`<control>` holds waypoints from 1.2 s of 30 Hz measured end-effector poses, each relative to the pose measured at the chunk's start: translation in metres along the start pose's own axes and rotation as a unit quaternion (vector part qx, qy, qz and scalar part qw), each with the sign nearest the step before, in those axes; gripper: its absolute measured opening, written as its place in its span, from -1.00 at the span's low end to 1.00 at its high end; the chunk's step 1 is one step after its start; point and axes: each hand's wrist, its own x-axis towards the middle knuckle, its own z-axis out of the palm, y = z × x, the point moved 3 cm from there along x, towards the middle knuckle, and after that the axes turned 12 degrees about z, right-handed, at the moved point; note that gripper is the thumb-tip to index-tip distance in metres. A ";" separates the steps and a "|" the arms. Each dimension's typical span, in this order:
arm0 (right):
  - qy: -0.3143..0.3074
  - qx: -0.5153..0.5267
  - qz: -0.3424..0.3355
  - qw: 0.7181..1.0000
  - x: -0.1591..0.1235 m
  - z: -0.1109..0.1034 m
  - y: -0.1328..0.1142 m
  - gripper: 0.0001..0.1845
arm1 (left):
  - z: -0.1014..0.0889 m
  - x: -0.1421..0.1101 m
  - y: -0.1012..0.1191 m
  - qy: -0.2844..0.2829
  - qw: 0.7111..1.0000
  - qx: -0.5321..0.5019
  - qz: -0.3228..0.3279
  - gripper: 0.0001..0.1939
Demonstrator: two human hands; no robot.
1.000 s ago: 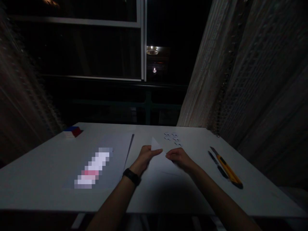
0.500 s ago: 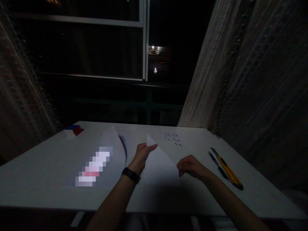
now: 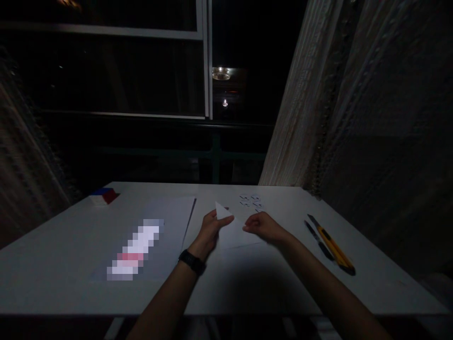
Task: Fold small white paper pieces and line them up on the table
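Note:
My left hand (image 3: 209, 232), with a dark band on its wrist, grips a folded white sheet of paper (image 3: 231, 237), thumb on top. A pointed corner of the paper sticks up beyond the thumb. From the right, my right hand (image 3: 265, 227) has its fingertips pinched together at the sloping edge of the same paper. Whether the edge is between those fingers or just under them is hard to see in the dim light. The lower part of the sheet lies in shadow near the tabletop.
White sheets (image 3: 170, 236), partly pixelated, lie flat on the left of the white table (image 3: 283, 288). A blue, red and white block (image 3: 103, 196) sits far left. Small marked paper pieces (image 3: 252, 200) lie behind my hands. A yellow cutter (image 3: 334, 245) and dark knife (image 3: 320, 242) lie right.
My right hand has moved left and up along the paper's edge, away from its lower right corner. The sheets on the left, curled up before, now lie flat.

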 end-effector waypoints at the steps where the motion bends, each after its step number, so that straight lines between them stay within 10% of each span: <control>1: -0.010 -0.018 0.005 1.000 0.001 -0.005 0.000 -0.67 | -0.001 0.001 0.002 -0.003 1.000 0.001 -0.003 -0.46; 11: -0.202 -0.317 -0.057 0.925 -0.012 -0.019 -0.021 -0.81 | 0.016 -0.017 0.004 -0.312 0.922 0.207 -0.104 -0.68; 20: -0.171 -0.315 -0.092 0.929 -0.013 -0.003 -0.030 -0.78 | 0.017 -0.018 -0.009 -0.308 0.916 0.241 -0.084 -0.80; 36: -0.189 -0.224 -0.016 0.956 -0.025 -0.068 -0.021 -0.72 | 0.016 -0.023 0.005 -0.340 0.907 0.210 -0.133 -0.86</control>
